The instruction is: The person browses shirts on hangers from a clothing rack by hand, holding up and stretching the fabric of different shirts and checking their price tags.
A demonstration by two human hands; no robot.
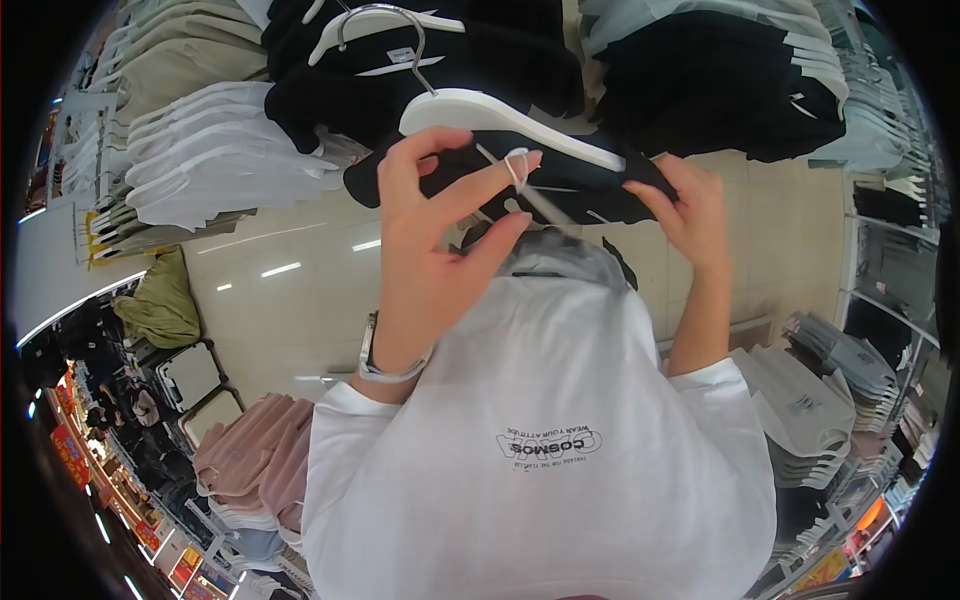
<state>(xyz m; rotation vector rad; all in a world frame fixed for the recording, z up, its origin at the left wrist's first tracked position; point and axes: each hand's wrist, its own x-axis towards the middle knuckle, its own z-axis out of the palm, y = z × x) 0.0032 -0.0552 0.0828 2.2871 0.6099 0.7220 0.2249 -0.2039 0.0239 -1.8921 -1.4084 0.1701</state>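
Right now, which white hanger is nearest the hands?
The front white hanger, whose black shirt the right hand pinches; the other white hangers hang farther away.

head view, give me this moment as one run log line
left hand: at black garment, grip unclear | right hand: pinching black garment by hanger's end | white hanger: along garment's top
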